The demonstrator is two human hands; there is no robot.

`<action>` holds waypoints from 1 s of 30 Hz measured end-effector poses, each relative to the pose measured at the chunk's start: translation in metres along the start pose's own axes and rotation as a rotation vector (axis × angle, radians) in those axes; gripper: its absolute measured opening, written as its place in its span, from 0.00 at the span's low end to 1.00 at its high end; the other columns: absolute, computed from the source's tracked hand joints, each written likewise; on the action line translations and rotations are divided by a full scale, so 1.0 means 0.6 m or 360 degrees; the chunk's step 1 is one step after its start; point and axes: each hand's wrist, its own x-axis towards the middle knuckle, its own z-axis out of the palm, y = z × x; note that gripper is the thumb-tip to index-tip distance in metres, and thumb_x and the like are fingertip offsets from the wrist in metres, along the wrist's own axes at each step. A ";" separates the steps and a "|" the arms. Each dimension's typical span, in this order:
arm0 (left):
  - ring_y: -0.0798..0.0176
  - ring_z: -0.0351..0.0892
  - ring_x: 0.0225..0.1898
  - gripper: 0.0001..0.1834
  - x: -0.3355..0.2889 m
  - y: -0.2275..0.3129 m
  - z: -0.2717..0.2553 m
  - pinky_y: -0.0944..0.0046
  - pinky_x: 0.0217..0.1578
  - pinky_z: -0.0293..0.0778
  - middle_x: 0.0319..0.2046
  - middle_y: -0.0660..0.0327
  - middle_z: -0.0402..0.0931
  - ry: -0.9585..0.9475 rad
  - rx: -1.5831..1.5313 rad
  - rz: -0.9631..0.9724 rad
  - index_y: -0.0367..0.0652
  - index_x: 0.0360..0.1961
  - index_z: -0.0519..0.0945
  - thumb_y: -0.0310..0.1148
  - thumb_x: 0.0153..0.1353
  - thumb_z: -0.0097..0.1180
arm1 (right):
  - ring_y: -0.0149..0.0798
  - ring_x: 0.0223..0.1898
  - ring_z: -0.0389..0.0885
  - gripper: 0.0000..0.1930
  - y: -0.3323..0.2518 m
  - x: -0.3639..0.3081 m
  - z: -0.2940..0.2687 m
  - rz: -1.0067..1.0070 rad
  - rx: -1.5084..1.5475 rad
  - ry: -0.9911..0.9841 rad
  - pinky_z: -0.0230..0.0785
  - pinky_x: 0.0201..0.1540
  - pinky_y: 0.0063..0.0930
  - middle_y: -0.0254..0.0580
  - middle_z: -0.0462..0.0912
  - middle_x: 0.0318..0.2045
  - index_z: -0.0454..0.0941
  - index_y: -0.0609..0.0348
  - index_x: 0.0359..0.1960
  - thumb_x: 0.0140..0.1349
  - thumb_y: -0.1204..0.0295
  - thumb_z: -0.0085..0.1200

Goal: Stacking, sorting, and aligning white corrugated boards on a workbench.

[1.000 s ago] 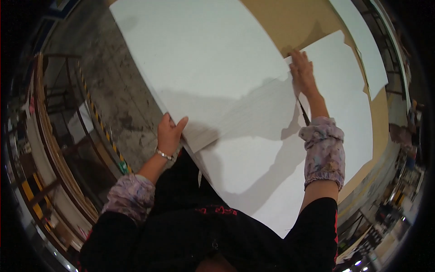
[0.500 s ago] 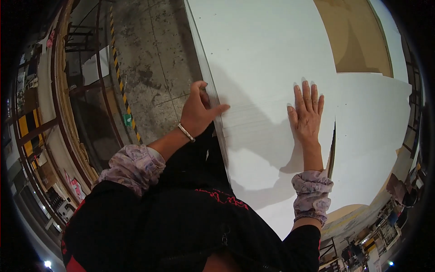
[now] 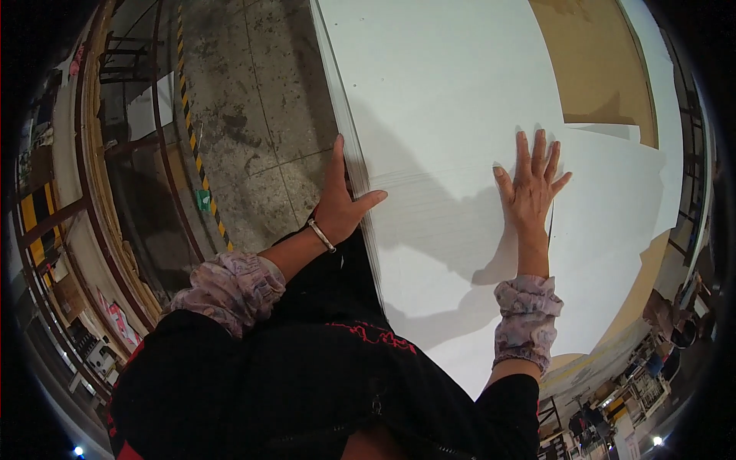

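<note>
A stack of large white sheets (image 3: 452,69) lies in front of me, its layered edge along the left side. My left hand (image 3: 343,201) is against that edge, thumb resting over the top and fingers stretched out along the side. Flat on the top sheet lies my right hand (image 3: 529,192), fingers spread, near the sheet's right edge. Beside it is another white sheet (image 3: 606,207), with a thin dark gap between the two. Brown board (image 3: 594,65) shows beyond that sheet at the upper right.
Left of the stack runs a concrete floor (image 3: 245,100) with a yellow-and-black striped line (image 3: 192,138). Farther left stands a rusty metal rack (image 3: 92,146). Assorted goods (image 3: 613,402) crowd the lower right.
My left fingers have straightened along the stack's edge. My right hand has shifted slightly right, its fingers wider apart. The right-hand white sheet now sits closer, and the dark gap has narrowed.
</note>
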 end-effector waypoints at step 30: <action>0.43 0.50 0.63 0.66 -0.037 -0.088 -0.006 0.51 0.63 0.49 0.63 0.42 0.46 0.0046 0.0042 0.0355 0.36 0.68 0.36 0.31 0.33 0.73 | 0.51 0.70 0.36 0.38 -0.013 -0.044 -0.002 0.0081 0.0139 -0.0147 0.31 0.57 0.78 0.34 0.45 0.70 0.51 0.35 0.67 0.56 0.39 0.42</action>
